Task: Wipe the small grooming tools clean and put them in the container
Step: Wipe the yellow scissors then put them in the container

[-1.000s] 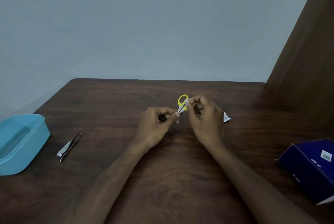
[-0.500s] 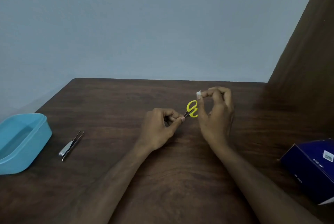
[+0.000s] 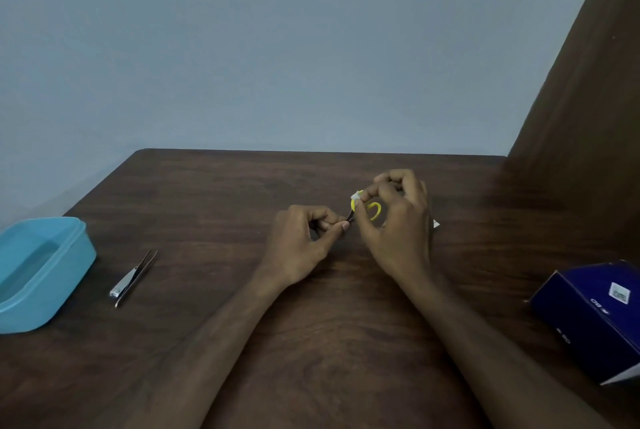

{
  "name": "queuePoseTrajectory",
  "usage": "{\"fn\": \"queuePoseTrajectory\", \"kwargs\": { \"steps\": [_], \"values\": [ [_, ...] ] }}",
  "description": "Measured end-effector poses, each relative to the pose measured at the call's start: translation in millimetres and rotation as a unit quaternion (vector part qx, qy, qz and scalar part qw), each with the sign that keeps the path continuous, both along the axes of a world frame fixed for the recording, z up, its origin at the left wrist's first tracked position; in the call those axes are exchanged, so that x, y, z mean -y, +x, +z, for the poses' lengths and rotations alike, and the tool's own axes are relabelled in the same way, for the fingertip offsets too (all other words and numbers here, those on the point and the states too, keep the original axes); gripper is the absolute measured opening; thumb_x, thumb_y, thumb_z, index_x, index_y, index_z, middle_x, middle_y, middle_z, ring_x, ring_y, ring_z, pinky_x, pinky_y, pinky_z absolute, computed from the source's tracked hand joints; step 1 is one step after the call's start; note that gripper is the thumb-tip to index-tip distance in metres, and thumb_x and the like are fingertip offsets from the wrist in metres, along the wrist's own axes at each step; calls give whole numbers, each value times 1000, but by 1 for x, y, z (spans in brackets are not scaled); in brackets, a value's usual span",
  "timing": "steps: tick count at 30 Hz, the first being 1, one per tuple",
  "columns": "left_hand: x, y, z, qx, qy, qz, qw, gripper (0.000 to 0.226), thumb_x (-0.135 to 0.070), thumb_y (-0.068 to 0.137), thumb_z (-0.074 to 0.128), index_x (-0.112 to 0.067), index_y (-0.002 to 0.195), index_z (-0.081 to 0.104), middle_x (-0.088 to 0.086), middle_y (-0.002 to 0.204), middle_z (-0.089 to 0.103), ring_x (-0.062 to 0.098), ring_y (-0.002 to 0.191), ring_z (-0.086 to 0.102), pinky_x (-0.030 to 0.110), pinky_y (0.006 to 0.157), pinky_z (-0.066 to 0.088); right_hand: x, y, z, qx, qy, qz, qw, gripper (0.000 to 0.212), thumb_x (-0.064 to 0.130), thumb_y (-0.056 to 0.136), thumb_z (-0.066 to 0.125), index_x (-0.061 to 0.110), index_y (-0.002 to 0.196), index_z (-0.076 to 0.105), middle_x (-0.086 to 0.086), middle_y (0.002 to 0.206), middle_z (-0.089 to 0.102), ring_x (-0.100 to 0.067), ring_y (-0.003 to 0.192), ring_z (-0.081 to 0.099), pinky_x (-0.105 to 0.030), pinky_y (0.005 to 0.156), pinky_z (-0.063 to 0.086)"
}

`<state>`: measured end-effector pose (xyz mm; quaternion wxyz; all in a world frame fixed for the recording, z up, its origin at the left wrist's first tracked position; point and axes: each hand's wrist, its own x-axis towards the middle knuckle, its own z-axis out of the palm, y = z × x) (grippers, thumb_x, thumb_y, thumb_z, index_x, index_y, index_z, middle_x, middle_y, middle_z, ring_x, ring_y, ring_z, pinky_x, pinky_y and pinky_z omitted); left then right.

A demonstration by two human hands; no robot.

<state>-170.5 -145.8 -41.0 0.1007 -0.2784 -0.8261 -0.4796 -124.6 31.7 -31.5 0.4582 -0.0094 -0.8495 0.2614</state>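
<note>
Scissors (image 3: 372, 212) held above mid-table, left hand (image 3: 304, 241) pinching the blade end, right hand (image 3: 394, 220) pinching a wipe (image 3: 356, 196) at the yellow loops; light, stiff, probably slick metal with sharp tips, so best gripped by the loops.

Dark brown wood-grain table (image 3: 346, 342) fills lower half of view, far-left corner rounded. Plain pale blue-grey wall (image 3: 277, 47) rises straight behind table's far edge, bare, evenly and dimly lit. Tall dark brown wooden panel (image 3: 588, 110) stands at table's far-right corner, leaning across upper right of view. Soft shadow falls on tabletop beside panel. Floor hidden.
</note>
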Motion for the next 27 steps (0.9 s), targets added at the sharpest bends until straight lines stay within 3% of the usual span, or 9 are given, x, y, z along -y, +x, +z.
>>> {"fn": "queuePoseTrajectory", "kwargs": {
  "steps": [5, 9, 15, 20, 27],
  "values": [
    [-1, 2, 1, 3, 2, -2, 1000, 5, -34, 92, 83, -30, 90, 84, -13, 71, 73, 9, 70, 70, 32, 66, 53, -5, -1, 1, 1, -59, -43, 997, 12, 38, 89, 74, 27, 84, 73, 6, 113, 57, -19, 102, 55, -47, 87, 51],
    [-1, 1, 2, 9, 7, 3, 1000, 9, -31, 92, 83, -26, 84, 82, -11, 70, 73, 15, 70, 71, 32, 63, 52, 1, -2, -1, 9, -31, 16, 999, 10, 33, 87, 77, 25, 84, 73, 5, 112, 58, -19, 102, 56, -46, 88, 51],
    [0, 4, 4, 5, 1, 1, 1000, 11, -31, 93, 82, -28, 83, 82, -14, 69, 73, 10, 69, 70, 22, 60, 48, -1, 0, 0, 6, -40, 9, 999, 9, 33, 85, 78, 26, 82, 73, 7, 110, 58, -19, 101, 56, -48, 87, 50],
    [0, 2, 3, 13, 2, 3, 1000, 15, -30, 94, 81, -24, 81, 81, -12, 70, 75, 12, 69, 71, 30, 63, 51, -3, 0, 0, 19, -28, 32, 999, 10, 36, 79, 78, 27, 80, 73, 8, 110, 60, -17, 102, 58, -48, 87, 49],
    [-1, 3, 5, 23, 8, 4, 1000, 13, -30, 94, 82, -23, 82, 83, -13, 66, 71, -2, 53, 57, 17, 52, 41, -9, 1, 3, -14, -60, 7, 998, 10, 33, 81, 76, 26, 78, 71, 7, 106, 59, -20, 97, 63, -48, 84, 52]
  ]
}}
